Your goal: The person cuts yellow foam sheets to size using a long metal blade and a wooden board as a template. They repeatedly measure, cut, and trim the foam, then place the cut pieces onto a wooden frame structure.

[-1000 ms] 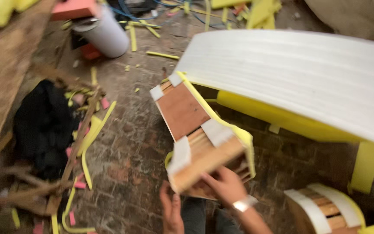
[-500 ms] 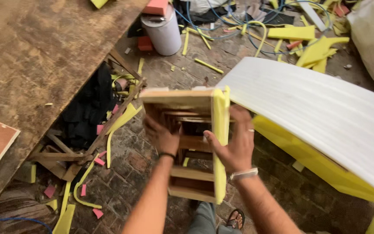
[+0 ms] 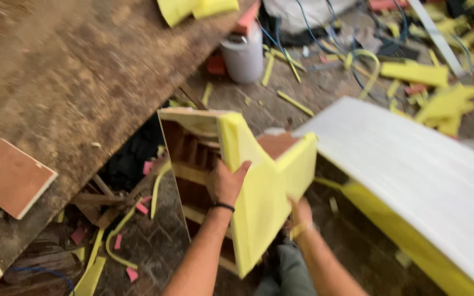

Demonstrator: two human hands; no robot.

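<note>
Near the middle of the view, above the brick floor (image 3: 154, 246), a wooden frame (image 3: 193, 164) with yellow foam padding (image 3: 259, 192) glued to its outer faces is held up off the ground by both hands. The left hand (image 3: 227, 183) reaches into the open inside of the frame, its grip closed over the edge where the foam panel meets the wood, thumb on the near side. The right hand (image 3: 302, 212) sits lower and to the right, mostly hidden behind the foam; it seems to support the frame from underneath, but whether its grip is closed round the wood cannot be told.

To handle the frame well at this tilt, my judgement is that the weight should rest on the wooden slats, not on the soft foam, which could tear or peel from the glue line, and that the lower hand should stay under the heavy corner.

Left of the frame lies a worn wooden table (image 3: 72, 82) carrying a small brown board (image 3: 12, 178). To the right a long white panel (image 3: 412, 164) rests on yellow foam. Farther off stand a grey tub (image 3: 243, 53) and scattered yellow foam offcuts (image 3: 440, 87).
</note>
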